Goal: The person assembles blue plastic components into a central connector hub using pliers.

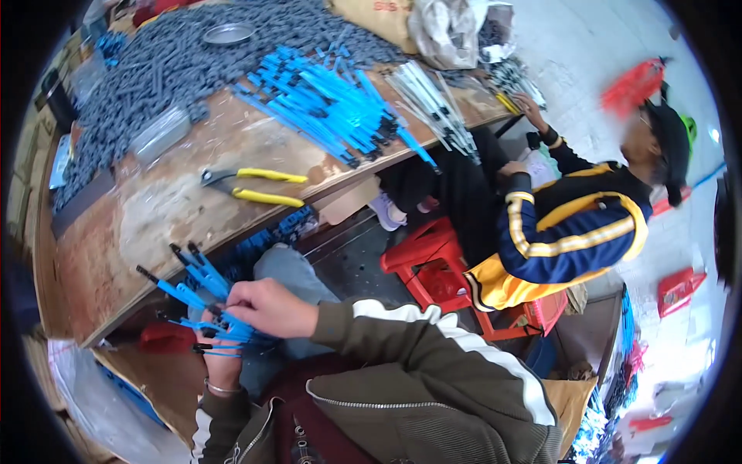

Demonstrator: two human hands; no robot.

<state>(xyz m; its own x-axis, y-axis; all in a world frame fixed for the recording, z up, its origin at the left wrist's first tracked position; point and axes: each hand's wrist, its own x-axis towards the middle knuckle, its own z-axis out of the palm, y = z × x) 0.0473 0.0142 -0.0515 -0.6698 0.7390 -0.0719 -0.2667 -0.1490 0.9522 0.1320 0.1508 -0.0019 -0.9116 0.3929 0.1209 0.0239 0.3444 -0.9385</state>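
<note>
Over my lap, at the table's near edge, my left hand [222,363] is closed around a bundle of thin blue rods [202,272] with black tips. The rods fan out in several directions, most toward the upper left. My right hand [267,308] sits against the same bundle from the right, its fingers drawn together at the rods near the left hand. Whether those fingers grip one rod or several is hidden. On the wooden table [193,209] beyond lies a pair of pliers [267,185] with yellow handles spread apart.
A heap of blue rods [317,100] and some white rods [437,108] lie farther back. Small grey pieces [162,69] cover the far left, with a metal dish [228,33] and clear plastic box [161,133]. To the right, a co-worker [572,216] sits near a red stool [433,259].
</note>
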